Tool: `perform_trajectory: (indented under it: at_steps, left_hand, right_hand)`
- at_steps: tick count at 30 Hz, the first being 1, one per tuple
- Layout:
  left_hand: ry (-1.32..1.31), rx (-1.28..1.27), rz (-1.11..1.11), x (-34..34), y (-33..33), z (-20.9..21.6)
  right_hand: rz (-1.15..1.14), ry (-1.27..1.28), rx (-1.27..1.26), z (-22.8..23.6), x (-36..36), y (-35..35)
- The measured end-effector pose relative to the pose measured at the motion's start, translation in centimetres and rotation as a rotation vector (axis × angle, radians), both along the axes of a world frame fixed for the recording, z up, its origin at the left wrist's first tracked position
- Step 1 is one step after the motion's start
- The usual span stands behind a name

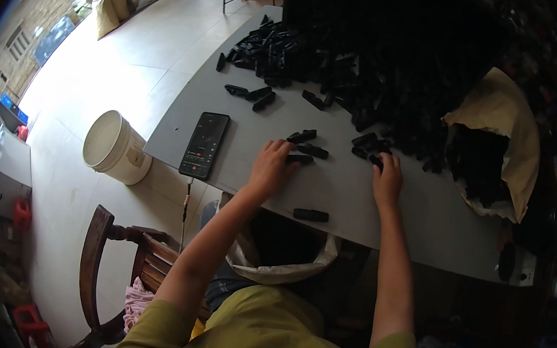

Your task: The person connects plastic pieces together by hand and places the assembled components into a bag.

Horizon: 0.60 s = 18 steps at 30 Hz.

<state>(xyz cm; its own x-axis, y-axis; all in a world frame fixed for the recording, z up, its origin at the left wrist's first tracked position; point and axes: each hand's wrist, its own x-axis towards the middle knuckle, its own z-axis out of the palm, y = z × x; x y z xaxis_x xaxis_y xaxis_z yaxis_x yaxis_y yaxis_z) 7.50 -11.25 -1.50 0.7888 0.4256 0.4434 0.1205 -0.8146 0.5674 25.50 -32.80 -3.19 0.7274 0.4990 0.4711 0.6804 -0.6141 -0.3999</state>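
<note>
My left hand rests over the grey table, its fingers and thumb around the end of a small black elongated plastic piece. Two similar black pieces lie just beyond it, one of them angled. To the right, my right hand has its fingertips closed on another black piece, partly hidden by the fingers. A few more pieces lie against that one. Nearer the table's front edge, a single black piece lies flat.
A large dark heap of black pieces covers the far side. An opened brown paper sack stands at right. A phone lies at left. Below the edge hangs an open pale sack. A white bucket and wooden chair stand left.
</note>
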Motion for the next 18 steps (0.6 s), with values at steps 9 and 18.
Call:
perform_trajectory:
  at_steps: [9, 18]
  left_hand:
    - [-0.082, -0.651, -0.228, 0.0, -1.4, -0.6]
    - [-0.027, -0.566, -0.324, -2.0, -1.5, -1.8]
  right_hand:
    - [0.005, 0.137, 0.282, -0.9, -2.3, -1.2]
    - [-0.093, 0.248, 0.421, -1.0, -3.6, -1.1]
